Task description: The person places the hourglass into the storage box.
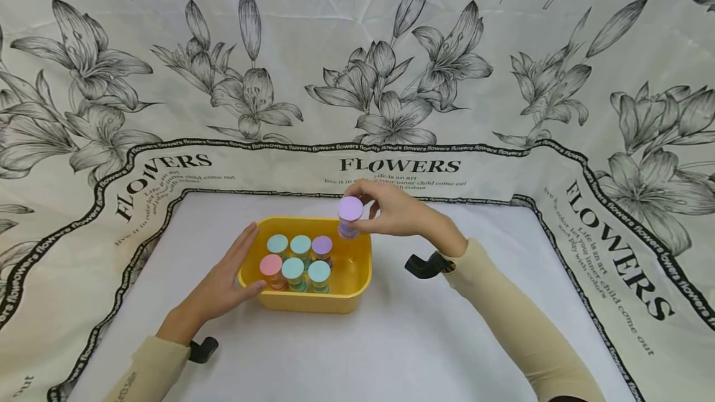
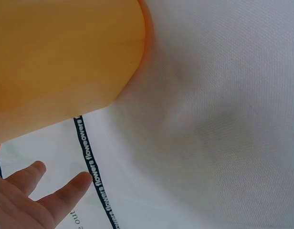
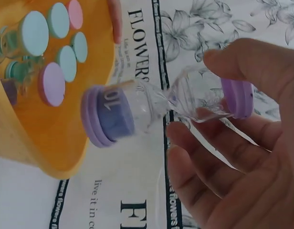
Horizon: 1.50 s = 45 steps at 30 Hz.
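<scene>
My right hand holds a sand timer with purple caps above the right end of a yellow bin. In the right wrist view the timer's clear waist shows, with purple sand by the cap marked 10 and the thumb and fingertips around the other half. My left hand is at the bin's left end, fingers straight along that side and thumb near the front rim. Inside the bin, toward the left, stand several timers: teal ones, a pink one and a purple one.
The bin stands on a white tabletop. Behind and beside it hangs a white cloth printed with flowers and lettering. Black curved pieces stick out at both wrists, the right one over the table.
</scene>
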Tool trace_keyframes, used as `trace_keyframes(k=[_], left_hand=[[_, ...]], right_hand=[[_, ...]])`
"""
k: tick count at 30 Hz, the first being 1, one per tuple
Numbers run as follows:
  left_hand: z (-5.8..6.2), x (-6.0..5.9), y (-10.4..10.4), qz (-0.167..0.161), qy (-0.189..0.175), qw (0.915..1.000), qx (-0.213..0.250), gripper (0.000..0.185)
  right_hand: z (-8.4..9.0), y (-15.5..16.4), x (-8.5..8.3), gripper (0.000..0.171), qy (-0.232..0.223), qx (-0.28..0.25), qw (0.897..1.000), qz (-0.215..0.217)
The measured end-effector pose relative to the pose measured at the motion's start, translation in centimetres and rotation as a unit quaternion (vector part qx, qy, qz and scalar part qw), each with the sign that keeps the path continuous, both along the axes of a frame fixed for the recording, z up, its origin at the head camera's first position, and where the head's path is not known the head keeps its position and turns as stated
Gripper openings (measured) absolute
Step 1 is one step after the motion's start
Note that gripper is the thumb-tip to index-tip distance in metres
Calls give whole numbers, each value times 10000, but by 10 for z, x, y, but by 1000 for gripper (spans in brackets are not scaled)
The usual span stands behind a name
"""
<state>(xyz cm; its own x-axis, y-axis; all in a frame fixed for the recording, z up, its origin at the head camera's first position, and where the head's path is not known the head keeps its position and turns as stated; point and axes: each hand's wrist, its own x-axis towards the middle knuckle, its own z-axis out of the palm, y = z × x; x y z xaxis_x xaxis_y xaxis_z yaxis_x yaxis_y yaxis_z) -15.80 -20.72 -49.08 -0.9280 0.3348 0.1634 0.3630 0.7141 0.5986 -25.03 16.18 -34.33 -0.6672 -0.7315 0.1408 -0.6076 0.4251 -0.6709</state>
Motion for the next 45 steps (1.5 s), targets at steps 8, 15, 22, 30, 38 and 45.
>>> trace_keyframes(k=[8, 15, 22, 30, 38, 45], left_hand=[[0, 0, 0, 42, 6, 10000, -16, 102], [1, 0, 0, 35, -29, 10000, -18, 102], [1, 2, -1, 57, -53, 10000, -34, 103], [5, 2, 1, 19, -81, 9999, -68, 102], [4, 2, -1, -4, -93, 9999, -107, 103], [2, 1, -2, -34, -104, 9999, -59, 103]], right_hand=[[-6, -16, 4, 38, -898, 1034, 9888, 591], [-22, -29, 4, 33, -976, 1746, 9761, 853], [-36, -43, 4, 31, -1220, 2371, 9599, 863], [-47, -54, 3, 30, -911, 2781, 9495, 1129], [-57, -61, 0, 29, -633, 3288, 9369, 1008], [-63, -62, -4, 29, -364, 3326, 9364, 1057]])
